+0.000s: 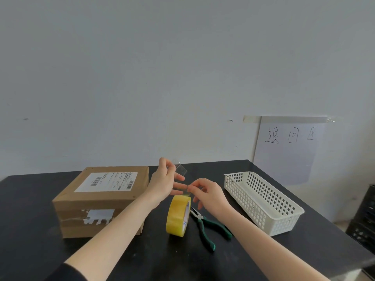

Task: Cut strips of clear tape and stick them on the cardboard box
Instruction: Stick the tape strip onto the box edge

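Holding a clear tape strip (pixel 181 170) between both hands, the person works above the middle of the black table (pixel 40 240). The left hand (pixel 165 182) pinches the strip's upper end between thumb and forefinger, with the other fingers stretched out to the right. The right hand (pixel 207 193) pinches the lower end with thumb and forefinger tips, its remaining fingers loosely curled downward. The strip runs slanted, high on the left and low on the right. Its low end is just over the tape roll (pixel 178 214); whether it is joined to the roll cannot be told.

The roll is yellowish and stands on its edge on the table, directly under the hands.

The cardboard box (pixel 101 201) sits to the left of the roll, and the left forearm crosses its near right corner. A white shipping label (pixel 107 181) is on the box top, and a torn white patch (pixel 99 216) is on its near face.

Green-handled pliers (pixel 205 227) lie flat just right of the roll, with the jaws pointing far-left, partly under the right hand.

A white slotted basket (pixel 263 201) lies further right, angled along the table.

On the wall behind the basket hangs a paper sheet (pixel 288 155) with handwritten characters, taped along its top edge. A dark crate (pixel 363 220) stands beyond the table's right edge.
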